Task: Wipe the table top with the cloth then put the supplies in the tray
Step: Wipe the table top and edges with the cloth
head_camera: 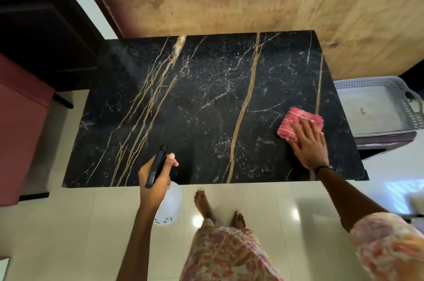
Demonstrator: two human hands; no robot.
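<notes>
Tray [378,84] right of table [206,101], contents unclear. Right hand [308,143] flat, fingers straight, pressing cloth [298,121]. Left hand [153,179] fingers curled round spray bottle [171,202].

Pink and orange floral dress [229,255], short matching sleeve [387,244], dark wristband [322,167], bare feet [238,219]
</notes>
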